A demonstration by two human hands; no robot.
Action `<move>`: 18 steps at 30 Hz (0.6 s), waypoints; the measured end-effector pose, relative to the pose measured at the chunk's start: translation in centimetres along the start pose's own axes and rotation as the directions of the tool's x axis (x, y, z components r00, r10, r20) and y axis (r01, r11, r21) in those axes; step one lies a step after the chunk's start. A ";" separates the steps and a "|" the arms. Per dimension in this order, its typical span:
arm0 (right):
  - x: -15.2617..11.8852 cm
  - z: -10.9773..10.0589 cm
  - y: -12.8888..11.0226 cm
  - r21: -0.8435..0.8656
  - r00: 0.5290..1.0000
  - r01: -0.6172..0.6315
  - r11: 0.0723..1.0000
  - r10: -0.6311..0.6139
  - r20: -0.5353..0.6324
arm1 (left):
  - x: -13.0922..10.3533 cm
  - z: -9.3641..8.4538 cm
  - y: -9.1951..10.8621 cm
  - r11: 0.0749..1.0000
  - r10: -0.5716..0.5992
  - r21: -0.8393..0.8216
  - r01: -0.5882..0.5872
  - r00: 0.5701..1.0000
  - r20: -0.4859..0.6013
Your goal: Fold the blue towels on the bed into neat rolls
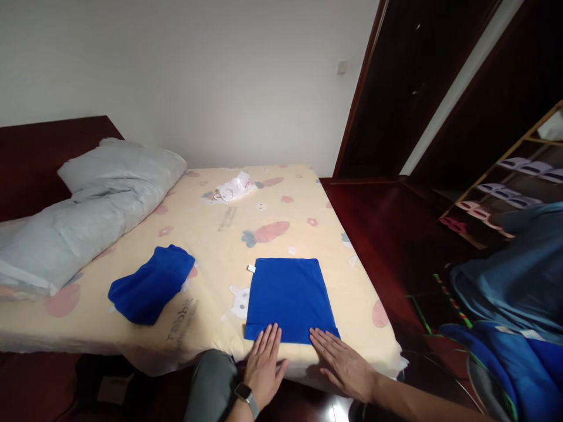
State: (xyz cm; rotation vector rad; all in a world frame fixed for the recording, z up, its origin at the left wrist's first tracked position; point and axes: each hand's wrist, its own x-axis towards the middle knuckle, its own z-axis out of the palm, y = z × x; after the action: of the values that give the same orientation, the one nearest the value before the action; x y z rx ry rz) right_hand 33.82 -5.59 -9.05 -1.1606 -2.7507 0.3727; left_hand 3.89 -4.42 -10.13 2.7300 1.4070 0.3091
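A blue cloth (288, 296) lies flat on the bed, with a folded strip along its near edge and a small white tag at its far left corner. My left hand (264, 366) rests open on the left part of that near edge, fingers stretched out. On the right part of the same edge lies my right hand (343, 362), also open with its fingers flat. A second blue cloth (152, 284), crumpled, is on the bed further left, touched by neither hand.
The bed (211, 246) has a patterned yellow sheet. A grey quilt (97, 205) lies at the left and a white plastic bag (236, 186) near the wall. On the right are a shoe rack (488, 170) and heaped blue fabric (510, 269).
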 end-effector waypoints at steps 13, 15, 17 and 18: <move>-1.6 -1.5 2.3 0.116 0.984 -0.172 0.978 0.175 -0.016 | -2.3 -0.4 -6.7 0.990 -0.140 -0.009 0.141 0.979 -0.146; -1.1 -1.9 2.3 0.127 0.978 -0.202 0.971 0.206 -0.025 | -1.8 -1.0 -7.1 0.990 -0.142 -0.043 0.136 0.975 -0.169; -0.7 -2.3 2.2 0.149 0.967 -0.237 0.960 0.249 -0.063 | -1.4 -1.5 -7.5 0.986 -0.154 -0.088 0.140 0.971 -0.182; -0.6 -2.4 2.2 0.168 0.960 -0.252 0.953 0.268 -0.081 | -1.2 -1.7 -7.7 0.983 -0.163 -0.113 0.144 0.969 -0.186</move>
State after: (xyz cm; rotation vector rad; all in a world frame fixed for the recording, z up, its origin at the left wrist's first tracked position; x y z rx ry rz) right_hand 36.26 -4.09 -7.39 -1.4592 -2.4356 0.5315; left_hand -3.31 -0.96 -9.72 2.5511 1.5924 0.6332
